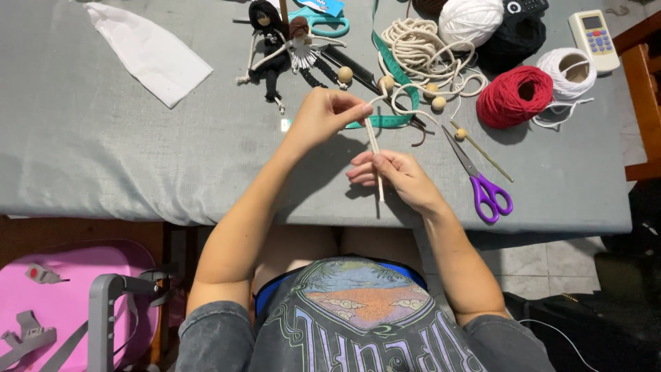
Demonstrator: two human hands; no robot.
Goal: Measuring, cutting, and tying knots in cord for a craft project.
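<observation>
The fingers [358, 110] of the left hand [323, 116] pinch the top of a cream cord [375, 148], and the right hand [396, 173] clamps it lower down, above the grey tabletop [103, 138]. Purple-handled scissors [482, 182] lie just right; red yarn [515, 96] sits beyond.

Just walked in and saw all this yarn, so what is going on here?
A person seated at a grey-covered table holds a length of cream cord taut between both hands: the left hand pinches its upper end, the right hand grips it lower down. Purple-handled scissors, red yarn, wooden beads and small cord dolls lie around.
</observation>
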